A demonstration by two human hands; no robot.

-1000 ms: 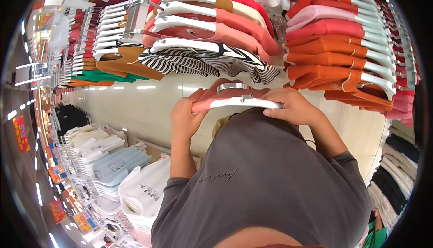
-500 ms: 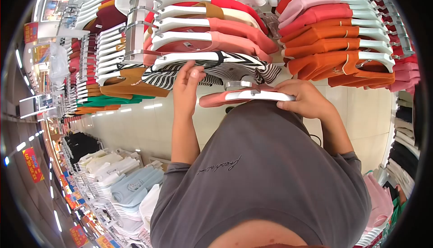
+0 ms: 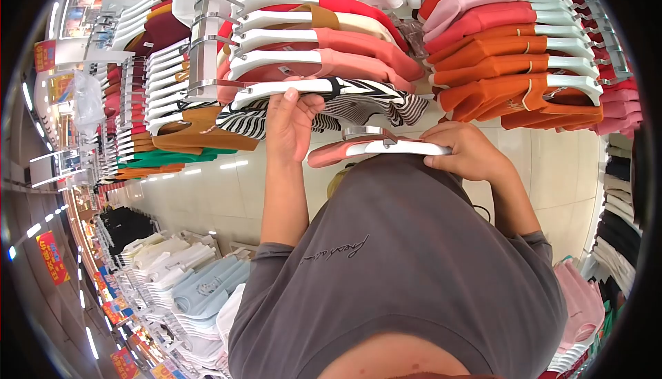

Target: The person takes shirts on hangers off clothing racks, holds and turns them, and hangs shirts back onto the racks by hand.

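Hanger [image 3: 407, 148] bearing salmon garment [image 3: 327, 154] is off the rack [image 3: 204, 55], clasped by right hand [image 3: 469, 151], as left hand [image 3: 291, 127] touches racked striped top [image 3: 358, 110], grip unclear.

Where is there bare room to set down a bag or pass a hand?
Bare floor shows left of the left hand, between brown shirts and pale blue tops, and right of the right hand, below the orange shirts. The rails look crowded: shirts hang packed close.
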